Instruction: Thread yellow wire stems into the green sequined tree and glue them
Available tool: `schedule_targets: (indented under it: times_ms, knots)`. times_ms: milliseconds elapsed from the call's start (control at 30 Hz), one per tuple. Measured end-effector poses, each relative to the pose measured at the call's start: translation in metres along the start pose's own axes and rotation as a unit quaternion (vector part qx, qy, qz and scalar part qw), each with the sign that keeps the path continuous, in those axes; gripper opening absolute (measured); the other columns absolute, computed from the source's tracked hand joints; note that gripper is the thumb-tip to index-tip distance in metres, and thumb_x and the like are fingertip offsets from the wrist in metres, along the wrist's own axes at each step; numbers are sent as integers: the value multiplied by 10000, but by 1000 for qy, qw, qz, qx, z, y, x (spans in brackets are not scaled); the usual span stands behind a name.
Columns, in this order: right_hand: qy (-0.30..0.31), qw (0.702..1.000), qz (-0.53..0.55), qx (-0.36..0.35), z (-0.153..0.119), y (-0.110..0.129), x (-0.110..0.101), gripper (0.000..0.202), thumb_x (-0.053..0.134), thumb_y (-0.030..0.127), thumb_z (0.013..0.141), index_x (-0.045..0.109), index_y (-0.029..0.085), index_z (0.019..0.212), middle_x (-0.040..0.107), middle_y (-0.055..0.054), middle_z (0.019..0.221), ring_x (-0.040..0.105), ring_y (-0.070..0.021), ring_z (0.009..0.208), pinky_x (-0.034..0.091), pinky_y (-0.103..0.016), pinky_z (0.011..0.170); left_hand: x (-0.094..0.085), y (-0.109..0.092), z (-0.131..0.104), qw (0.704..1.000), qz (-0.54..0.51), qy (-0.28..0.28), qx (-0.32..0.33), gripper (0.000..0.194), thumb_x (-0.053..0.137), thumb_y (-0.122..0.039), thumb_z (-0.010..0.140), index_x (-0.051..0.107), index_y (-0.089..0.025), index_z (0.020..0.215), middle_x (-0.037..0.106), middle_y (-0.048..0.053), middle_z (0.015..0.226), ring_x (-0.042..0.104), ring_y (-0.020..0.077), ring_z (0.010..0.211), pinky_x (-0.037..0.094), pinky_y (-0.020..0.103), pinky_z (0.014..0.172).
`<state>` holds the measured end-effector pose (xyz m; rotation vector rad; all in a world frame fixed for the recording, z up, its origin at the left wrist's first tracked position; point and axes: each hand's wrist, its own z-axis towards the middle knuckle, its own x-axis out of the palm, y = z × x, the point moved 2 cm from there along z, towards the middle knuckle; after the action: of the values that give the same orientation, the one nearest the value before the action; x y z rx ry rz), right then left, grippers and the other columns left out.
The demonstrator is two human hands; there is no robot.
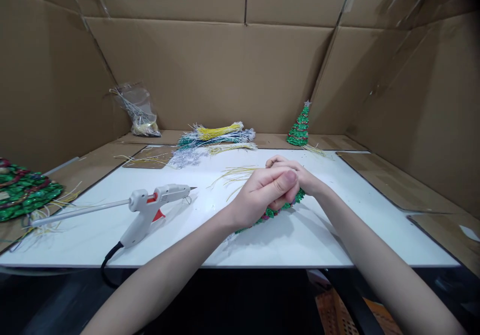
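A small green Christmas tree (pixel 268 215) with red and purple bits lies on its side under my hands, above the white board. My left hand (pixel 264 192) is closed on it, thumb on top, and covers much of its middle. Just behind, my right hand (pixel 290 169) is curled shut around the tree's other end; the fingers are partly hidden by my left hand. Yellow wire stems (pixel 238 174) lie on the board behind my left hand. To the left, a white hot glue gun (pixel 144 210) rests with its nozzle pointing right, a glue stick in its back.
Bundles of coloured wire (pixel 219 134) and clear silvery pieces (pixel 187 157) lie at the back. A finished-looking tree (pixel 299 127) stands back right; larger green trees (pixel 26 190) sit at the left edge. A plastic bag (pixel 140 112) leans in the left corner. Cardboard walls (pixel 210 70) enclose the board (pixel 375 225).
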<state>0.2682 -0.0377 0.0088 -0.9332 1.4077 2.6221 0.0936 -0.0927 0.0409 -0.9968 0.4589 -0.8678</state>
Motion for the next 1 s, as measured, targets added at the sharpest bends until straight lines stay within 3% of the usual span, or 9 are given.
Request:
schedule_targets:
  times_ms: [367, 567, 767, 1000]
  knots:
    - [-9, 1000, 5, -9, -2, -4, 0, 273, 649, 481, 829, 736, 223, 844, 579, -59, 1008, 557, -235, 982, 442, -422, 948, -2, -11, -2, 998, -22, 16, 50, 401, 467, -388, 984, 493, -146, 665, 287, -74, 485, 240, 46, 436, 218, 197, 428]
    - [-15, 1000, 24, 14, -4, -6, 0, 262, 661, 476, 832, 764, 236, 848, 563, -42, 989, 583, -177, 793, 515, -395, 834, -7, -27, -2, 994, -63, 36, 81, 380, 432, -342, 1004, 489, -150, 681, 255, -77, 506, 241, 47, 422, 198, 202, 413]
    - [-4, 1000, -3, 1, -3, -2, 0, 224, 638, 440, 862, 754, 249, 860, 557, -48, 997, 573, -225, 997, 446, -428, 968, -14, -21, -4, 993, -88, 30, 73, 371, 420, -345, 1007, 493, -160, 694, 233, -86, 486, 178, 51, 407, 168, 220, 401]
    - [-14, 1000, -5, 3, -3, -3, -1, 229, 655, 455, 843, 761, 252, 851, 583, -49, 1016, 561, -238, 1031, 407, -436, 996, -12, -20, -4, 994, -71, 22, 77, 382, 436, -341, 1004, 486, -154, 675, 245, -79, 509, 216, 42, 416, 175, 217, 405]
